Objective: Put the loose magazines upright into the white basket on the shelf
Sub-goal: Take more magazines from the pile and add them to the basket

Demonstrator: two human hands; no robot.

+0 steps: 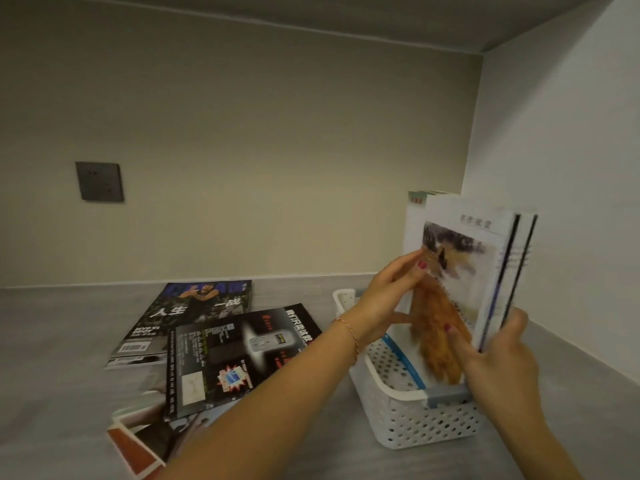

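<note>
Standing several magazines on end in the white basket (415, 420), the person steadies them with both hands: the left hand (384, 299) has its fingers laid against the cover of the orange-pictured magazine (460, 271), thumb behind its left edge, while the right hand (498, 362) grips the near edges of that group, thumb on the right side and fingers on the cover. The basket sits at the right end of the shelf (52, 341), near the white side wall (571, 168), and the magazines in it stand upright, leaning slightly. By my reading the task is partly done: a few are already in, and a loose pile is left to the left of the basket, lying flat, with a dark gadget magazine (239, 355) on top, a black sports magazine (194, 313) behind it and a red-cornered one (135, 448) nearest. The shelf is a grey, stone-look surface inside a beige alcove, with a dark wall socket (99, 181) on the far wall.
</note>
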